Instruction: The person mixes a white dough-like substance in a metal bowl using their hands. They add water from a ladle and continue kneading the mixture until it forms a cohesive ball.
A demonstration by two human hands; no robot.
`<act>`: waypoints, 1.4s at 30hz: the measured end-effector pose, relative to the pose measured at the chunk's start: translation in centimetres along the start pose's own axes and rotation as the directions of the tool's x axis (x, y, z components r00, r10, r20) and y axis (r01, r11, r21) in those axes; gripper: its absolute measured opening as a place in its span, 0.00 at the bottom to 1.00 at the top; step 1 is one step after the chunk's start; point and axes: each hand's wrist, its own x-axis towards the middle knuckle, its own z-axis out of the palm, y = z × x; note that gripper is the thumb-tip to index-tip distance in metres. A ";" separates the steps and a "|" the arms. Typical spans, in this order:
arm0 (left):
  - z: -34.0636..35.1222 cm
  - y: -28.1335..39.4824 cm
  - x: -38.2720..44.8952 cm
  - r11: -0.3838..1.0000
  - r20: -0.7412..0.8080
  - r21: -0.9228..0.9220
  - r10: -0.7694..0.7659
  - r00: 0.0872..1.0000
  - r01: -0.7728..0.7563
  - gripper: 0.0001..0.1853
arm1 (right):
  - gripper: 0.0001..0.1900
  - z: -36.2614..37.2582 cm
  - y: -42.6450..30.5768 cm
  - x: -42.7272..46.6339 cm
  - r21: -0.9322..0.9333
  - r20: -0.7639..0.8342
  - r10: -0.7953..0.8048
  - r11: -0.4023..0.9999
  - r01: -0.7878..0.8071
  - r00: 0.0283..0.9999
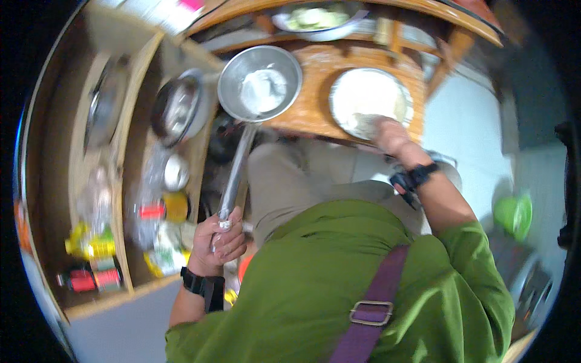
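Note:
My left hand (220,238) is closed around the long handle of a large metal ladle (229,102). The deep round bowl of the ladle is over the left end of a small wooden table, with white powder like flour (263,88) in the bottom. On the right part of that table stands a round plate (337,115) heaped with a white, flour-like substance (367,93). My right hand (392,136) reaches over the plate's near rim, fingers at the white heap. Those fingers are blurred and look whitened; whether they grip anything is unclear.
Wooden shelving (121,149) on the left holds metal bowls (177,109), bottles and packets. A wooden stool or bench (474,34) rises behind the small table (313,109). A basin of pale green food (317,34) sits at the back. A green plastic container (513,215) is at right.

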 end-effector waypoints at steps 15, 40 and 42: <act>-11.4 -25.2 -22.0 0.920 -0.544 -0.053 0.300 0.783 -0.389 0.07 | 0.19 1.8 3.3 3.2 -0.125 0.042 -0.137 0.982 0.142 0.990; -43.1 -25.2 -15.3 0.941 -0.926 0.195 0.085 0.367 0.276 0.10 | 0.19 0.1 -1.4 0.4 -0.096 0.037 0.135 0.987 -0.131 0.990; -43.7 -23.3 -15.6 0.946 -0.924 0.151 0.032 0.381 0.286 0.11 | 0.19 0.1 -1.8 0.3 -0.093 0.038 0.171 0.981 -0.167 0.984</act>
